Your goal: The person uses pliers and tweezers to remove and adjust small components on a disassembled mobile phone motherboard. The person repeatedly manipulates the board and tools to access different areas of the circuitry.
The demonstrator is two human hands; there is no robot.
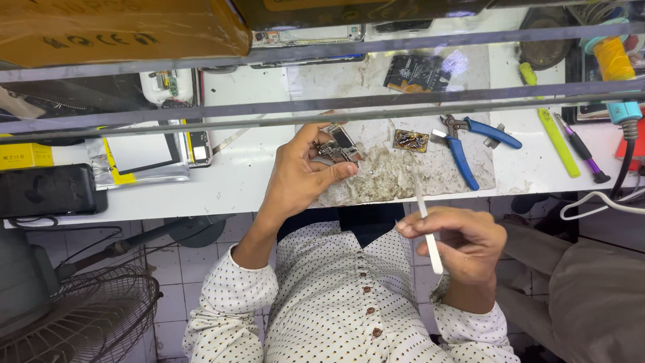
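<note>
over the white surface (242,181), seen from the head camera, the person's left hand (302,171) is raised above the near edge and pinches a small circuit board (338,146) between thumb and fingertips. the board's long axis runs roughly from the fingers up and away toward the stained grey work mat (403,134) that lies behind it. the right hand (463,242) sits nearer the body, below the surface edge, fingers curled together around a thin white tool (424,218). the tool's long axis slants up and slightly left, so its fine tip points toward the mat and the board. the board lies up and to the left of the right hand, well apart from the tool tip, with the left hand being the one in contact with it.

on the mat, just right of the board, rests a small brown component plate (410,140), and beside that lie blue-handled pliers (470,144). further right are a yellow-green tool (557,144) and a purple-tipped screwdriver (583,156). at the left side of the surface lie an opened phone body (196,144) and a black box (50,190). metal bars (336,107) cross the view above the hands. a fan (74,312) stands on the tiled floor at lower left.
</note>
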